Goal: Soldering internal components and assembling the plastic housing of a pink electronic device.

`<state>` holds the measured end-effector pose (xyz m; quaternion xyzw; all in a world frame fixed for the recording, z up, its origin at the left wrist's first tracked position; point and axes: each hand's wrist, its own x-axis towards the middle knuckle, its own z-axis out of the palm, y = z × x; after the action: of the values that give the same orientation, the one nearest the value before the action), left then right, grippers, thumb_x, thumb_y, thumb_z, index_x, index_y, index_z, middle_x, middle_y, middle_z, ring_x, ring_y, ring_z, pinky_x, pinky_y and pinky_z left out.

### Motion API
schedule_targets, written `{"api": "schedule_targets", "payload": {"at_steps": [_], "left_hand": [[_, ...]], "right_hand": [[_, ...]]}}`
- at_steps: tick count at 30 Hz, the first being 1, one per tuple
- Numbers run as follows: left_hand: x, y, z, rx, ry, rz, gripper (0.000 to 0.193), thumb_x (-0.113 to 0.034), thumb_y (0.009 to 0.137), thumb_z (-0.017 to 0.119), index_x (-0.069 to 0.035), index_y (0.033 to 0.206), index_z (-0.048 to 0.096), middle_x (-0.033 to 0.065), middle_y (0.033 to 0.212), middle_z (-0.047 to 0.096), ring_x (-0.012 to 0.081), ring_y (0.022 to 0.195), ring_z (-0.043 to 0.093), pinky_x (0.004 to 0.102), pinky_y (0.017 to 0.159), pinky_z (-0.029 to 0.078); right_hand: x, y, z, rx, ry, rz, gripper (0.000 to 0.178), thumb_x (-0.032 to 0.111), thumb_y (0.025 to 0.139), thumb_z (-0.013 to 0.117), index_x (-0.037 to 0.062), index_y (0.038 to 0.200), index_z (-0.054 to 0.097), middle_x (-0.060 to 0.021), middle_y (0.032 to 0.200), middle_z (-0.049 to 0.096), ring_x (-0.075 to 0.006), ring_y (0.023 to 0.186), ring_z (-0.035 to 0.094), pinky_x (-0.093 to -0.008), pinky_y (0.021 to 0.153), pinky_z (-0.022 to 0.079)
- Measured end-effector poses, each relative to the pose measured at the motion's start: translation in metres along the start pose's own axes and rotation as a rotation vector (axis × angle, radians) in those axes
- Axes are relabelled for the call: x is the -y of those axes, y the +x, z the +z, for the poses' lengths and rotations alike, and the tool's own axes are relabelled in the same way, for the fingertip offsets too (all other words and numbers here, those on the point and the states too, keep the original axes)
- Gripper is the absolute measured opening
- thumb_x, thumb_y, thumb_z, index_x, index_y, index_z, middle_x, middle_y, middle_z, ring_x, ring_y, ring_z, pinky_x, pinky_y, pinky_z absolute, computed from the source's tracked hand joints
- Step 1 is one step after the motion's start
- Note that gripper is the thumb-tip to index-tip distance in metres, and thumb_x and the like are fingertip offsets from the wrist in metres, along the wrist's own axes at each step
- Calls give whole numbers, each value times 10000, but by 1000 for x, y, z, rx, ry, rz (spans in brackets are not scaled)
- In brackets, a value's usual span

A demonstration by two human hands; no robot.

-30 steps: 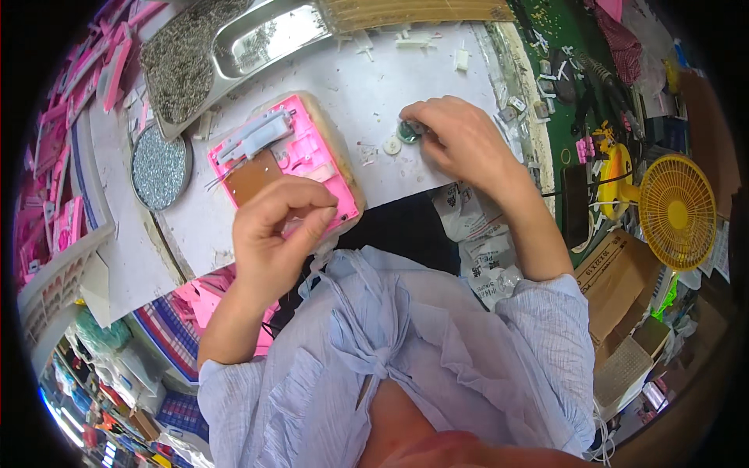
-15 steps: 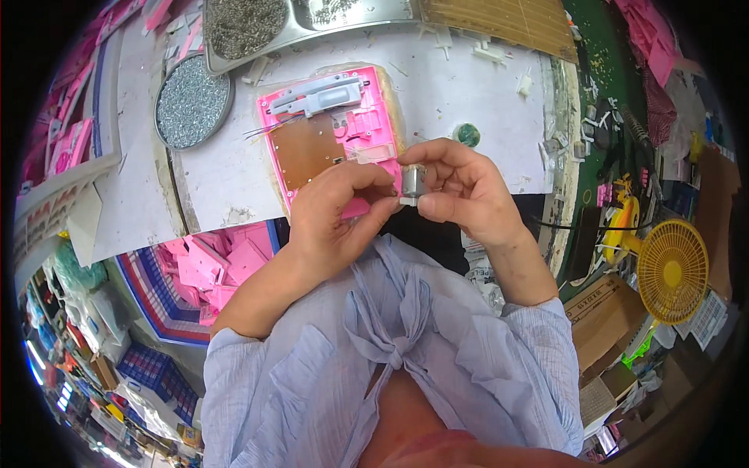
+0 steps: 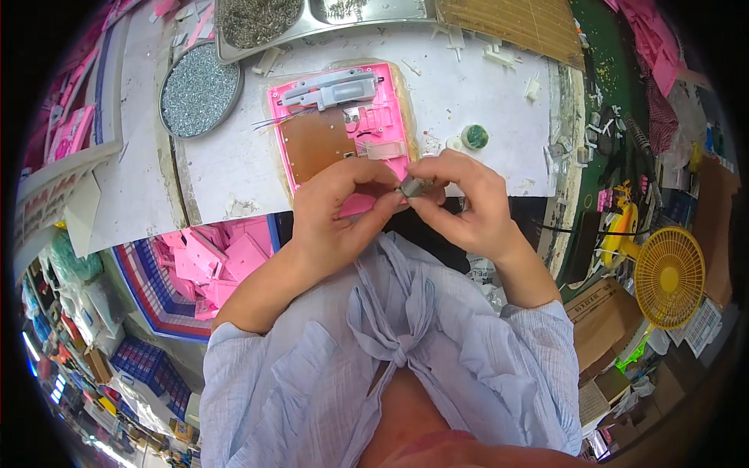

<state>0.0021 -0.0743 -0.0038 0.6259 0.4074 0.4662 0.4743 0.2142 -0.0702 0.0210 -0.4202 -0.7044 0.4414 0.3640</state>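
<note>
Between both hands I see a small grey metal part [image 3: 414,186], pinched by left hand [image 3: 337,209] and right hand [image 3: 466,204] fingertips. Just beyond the knuckles: pink plastic housing [image 3: 343,129] w/ brown board. Round green cap [image 3: 474,137] near right hand. Tray of screws [image 3: 200,90] well left. Table edge [image 3: 234,209] runs under wrists; bare white top beyond right hand.

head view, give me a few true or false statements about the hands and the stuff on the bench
1. Both hands, left hand and right hand, meet on a small grey part. True.
2. The pink housing lies open on the white bench. True.
3. The round dish of screws sits right of the housing. False: it is to its left.
4. The yellow fan stands on the bench. False: it stands off to the right, beyond the bench edge.
</note>
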Motion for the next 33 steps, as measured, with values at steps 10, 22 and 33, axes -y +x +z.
{"api": "schedule_targets", "payload": {"at_steps": [10,22,33], "left_hand": [[-7,12,-14,5,156,274,262,68,761,776,-9,980,655,126,927,719,289,804,701,366,721,558],[-7,13,-25,147,194,199,260,55,768,746,-24,979,616,192,1192,600,320,1056,616,386,885,513],[-2,4,-25,-1,285,281,317,46,717,818,-28,991,675,165,1136,603,264,975,627,339,816,518]], "right_hand": [[5,22,-12,-14,-308,-440,421,42,700,843,43,1084,673,-109,973,707,-269,764,681,-346,640,552],[-7,22,-1,-32,-235,-550,363,30,706,822,40,1045,693,-98,924,699,-264,764,685,-337,618,563],[-13,23,5,-97,-255,-556,287,36,754,776,67,1038,744,-95,960,711,-238,777,692,-320,622,568]]}}
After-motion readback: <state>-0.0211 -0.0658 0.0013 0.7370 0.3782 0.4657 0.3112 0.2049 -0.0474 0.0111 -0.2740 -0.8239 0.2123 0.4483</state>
